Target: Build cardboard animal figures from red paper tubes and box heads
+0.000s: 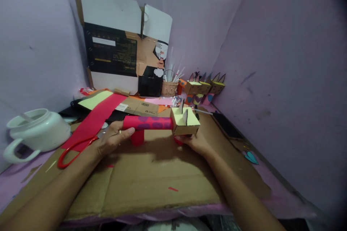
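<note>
A paper animal figure has a red tube body (148,122) with purple spots, short red tube legs and a small box head (185,121) with a pale yellow top and two upright ears. My left hand (115,138) grips the rear end of the red tube, thumb along its near side. Under the box head, my right hand (193,142) is closed around the front leg, its fingers partly hidden by the head. The figure is held over a brown cardboard sheet (151,180). Red-handled scissors (65,157) lie beside my left forearm.
White teapot (51,130) at left; red paper strip (97,115) behind the scissors. An upright cardboard box (114,50), a basket of straws (170,88) and several similar figures (204,87) stand behind. Phone (227,125) and blue heart (251,157) at right.
</note>
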`<state>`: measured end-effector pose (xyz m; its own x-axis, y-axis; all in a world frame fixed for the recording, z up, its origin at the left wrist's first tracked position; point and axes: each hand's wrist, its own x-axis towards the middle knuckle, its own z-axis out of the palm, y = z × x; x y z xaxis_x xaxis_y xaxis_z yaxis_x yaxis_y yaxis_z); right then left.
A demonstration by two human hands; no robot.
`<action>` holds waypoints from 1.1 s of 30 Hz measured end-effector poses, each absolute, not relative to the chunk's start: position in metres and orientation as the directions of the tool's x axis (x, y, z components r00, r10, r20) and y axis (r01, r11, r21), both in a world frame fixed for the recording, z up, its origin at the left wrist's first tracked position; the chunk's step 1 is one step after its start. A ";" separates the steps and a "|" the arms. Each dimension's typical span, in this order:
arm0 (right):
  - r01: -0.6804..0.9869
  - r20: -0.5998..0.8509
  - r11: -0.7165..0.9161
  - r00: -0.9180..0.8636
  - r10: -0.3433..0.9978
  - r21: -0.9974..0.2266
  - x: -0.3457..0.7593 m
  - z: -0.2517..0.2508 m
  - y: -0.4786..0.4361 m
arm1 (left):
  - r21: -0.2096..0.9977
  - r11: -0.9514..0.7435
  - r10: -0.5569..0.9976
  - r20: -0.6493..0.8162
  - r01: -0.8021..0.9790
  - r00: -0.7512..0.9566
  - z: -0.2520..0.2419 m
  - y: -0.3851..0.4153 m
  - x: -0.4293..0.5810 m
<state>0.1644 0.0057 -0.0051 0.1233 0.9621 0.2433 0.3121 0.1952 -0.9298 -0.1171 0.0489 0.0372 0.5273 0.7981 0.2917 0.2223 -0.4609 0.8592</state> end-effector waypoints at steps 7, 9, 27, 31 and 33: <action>0.270 0.218 0.178 0.124 0.968 -0.946 0.164 -0.003 0.004 | 0.861 -0.455 0.792 0.275 0.226 0.545 0.037 0.051 -0.119; 0.270 0.208 0.174 0.106 0.972 -0.947 0.164 -0.004 0.004 | 0.854 -0.463 0.790 0.276 0.237 0.548 0.037 0.051 -0.119; 0.311 0.212 0.190 0.037 0.977 -0.931 0.170 -0.009 0.010 | 0.796 -0.551 0.743 0.329 0.252 0.583 0.035 0.053 -0.119; 0.286 0.203 0.182 0.044 0.978 -0.941 0.169 -0.009 0.010 | 0.799 -0.540 0.759 0.327 0.265 0.563 0.036 0.052 -0.119; 0.268 0.197 0.178 0.046 0.979 -0.947 0.169 -0.010 0.010 | 0.796 -0.541 0.762 0.328 0.271 0.559 0.034 0.053 -0.119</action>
<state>0.1693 0.0101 -0.0099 0.0461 0.9793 0.1972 0.2676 0.1781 -0.9469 -0.1193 0.0528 0.0343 0.5590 0.7617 0.3278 0.2706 -0.5412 0.7962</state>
